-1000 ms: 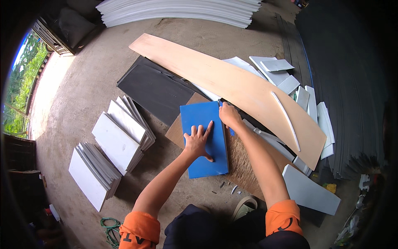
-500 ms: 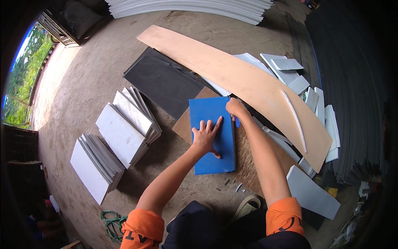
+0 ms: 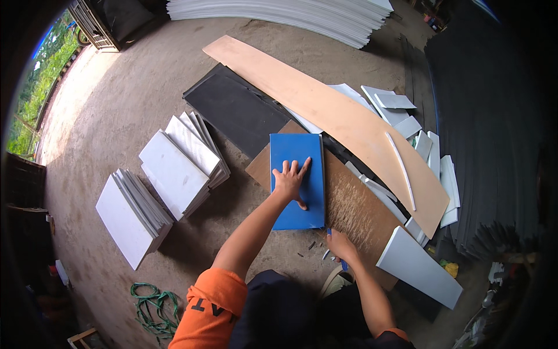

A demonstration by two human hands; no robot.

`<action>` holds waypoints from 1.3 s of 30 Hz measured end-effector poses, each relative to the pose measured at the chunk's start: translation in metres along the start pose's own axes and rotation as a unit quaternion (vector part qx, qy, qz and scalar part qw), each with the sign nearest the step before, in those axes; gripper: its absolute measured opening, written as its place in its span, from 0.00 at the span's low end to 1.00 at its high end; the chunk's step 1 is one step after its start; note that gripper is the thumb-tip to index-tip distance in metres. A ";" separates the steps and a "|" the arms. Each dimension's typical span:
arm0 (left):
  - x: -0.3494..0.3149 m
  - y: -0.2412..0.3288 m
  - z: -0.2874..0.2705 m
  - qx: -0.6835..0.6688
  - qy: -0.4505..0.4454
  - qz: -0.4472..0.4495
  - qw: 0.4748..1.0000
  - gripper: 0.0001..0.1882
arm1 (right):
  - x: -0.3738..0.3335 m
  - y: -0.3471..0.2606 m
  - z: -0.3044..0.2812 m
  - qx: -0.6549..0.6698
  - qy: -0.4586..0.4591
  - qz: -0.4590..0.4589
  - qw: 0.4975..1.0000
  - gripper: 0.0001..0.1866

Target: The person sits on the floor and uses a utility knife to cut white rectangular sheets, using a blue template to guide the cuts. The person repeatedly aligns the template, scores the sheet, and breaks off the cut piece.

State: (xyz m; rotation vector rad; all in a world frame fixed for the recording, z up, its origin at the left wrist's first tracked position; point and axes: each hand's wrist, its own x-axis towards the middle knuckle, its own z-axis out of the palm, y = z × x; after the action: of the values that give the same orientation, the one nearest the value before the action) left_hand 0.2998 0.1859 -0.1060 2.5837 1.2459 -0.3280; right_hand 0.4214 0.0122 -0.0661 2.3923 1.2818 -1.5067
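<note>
Blue board [image 3: 314,191] lies near the centre of the frame beneath the flat, splayed left hand [image 3: 288,182], while the right hand [image 3: 343,245], lower right of it, grips a blue tool [image 3: 344,266].

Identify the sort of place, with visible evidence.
Probably a workshop or storage shed: bare concrete floor, a big stack of white sheets, and a scuffed brown board under the blue panel.

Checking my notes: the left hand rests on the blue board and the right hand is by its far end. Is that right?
No: the head view shows the right hand by the near end. The left hand does rest on the blue board.
</note>
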 end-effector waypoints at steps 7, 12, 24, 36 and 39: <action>-0.013 -0.010 0.014 -0.050 0.080 0.041 0.995 0.72 | 0.018 -0.010 -0.026 -0.021 0.046 -0.010 0.999 0.13; -0.019 -0.021 0.033 -0.110 0.163 0.083 0.977 0.69 | 0.085 -0.047 -0.062 0.028 0.213 -0.064 0.975 0.18; 0.004 -0.001 0.000 0.024 -0.043 -0.004 0.999 0.75 | 0.200 -0.093 -0.089 -0.093 0.270 -0.082 0.955 0.19; 0.003 0.000 0.000 0.017 -0.009 0.000 1.000 0.75 | 0.134 -0.062 -0.054 -0.004 0.045 0.014 0.999 0.20; 0.006 0.008 -0.007 0.016 -0.018 0.004 1.000 0.75 | 0.077 0.031 0.018 -0.109 0.183 -0.147 0.966 0.17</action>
State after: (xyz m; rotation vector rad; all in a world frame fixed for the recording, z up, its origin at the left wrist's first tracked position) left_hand 0.3102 0.1877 -0.0999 2.5968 1.2278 -0.3943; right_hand 0.4427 0.0315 -0.1460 2.4917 1.8372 -0.9250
